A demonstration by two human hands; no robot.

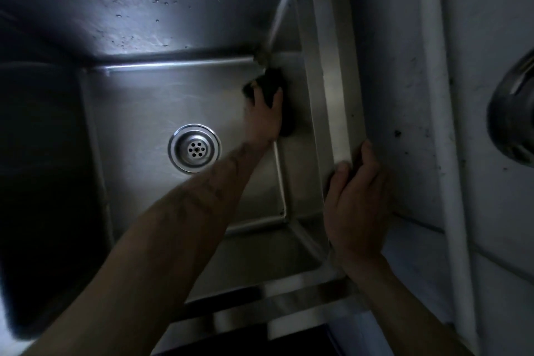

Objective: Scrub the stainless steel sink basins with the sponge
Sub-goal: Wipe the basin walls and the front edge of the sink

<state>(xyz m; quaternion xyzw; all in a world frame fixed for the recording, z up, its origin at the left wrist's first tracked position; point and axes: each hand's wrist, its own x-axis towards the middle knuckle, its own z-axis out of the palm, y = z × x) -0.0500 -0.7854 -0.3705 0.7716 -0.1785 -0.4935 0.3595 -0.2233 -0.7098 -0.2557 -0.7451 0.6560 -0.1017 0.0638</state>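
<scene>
Stainless steel fills my view: the sink basin (150, 107) lies below me, its drain (195, 148) near the middle of the floor. My left hand (264, 121) reaches across to the far right corner of the basin, fingers wrapped over the dark sponge (267, 81) and pressing it down where the floor meets the right wall. Just beyond the sponge, a patch of grime (261, 56) sits in the corner seam itself. My right hand (357, 205) grips the right rim (338, 95) of the sink, thumb on top and fingers curled over its outer edge, bracing me.

I judge the step in hand to be scrubbing this basin's floor and corners, with the far right corner being worked now. Next, I think the sponge must be pushed a little farther into the seam, edge first, with firm short strokes, since a flat sponge would likely ride over the crease. The far wall (130, 23) shows specks and droplets and looks due for a pass too. The second basin (43, 153) to the left is too dark for me to tell its state.
</scene>
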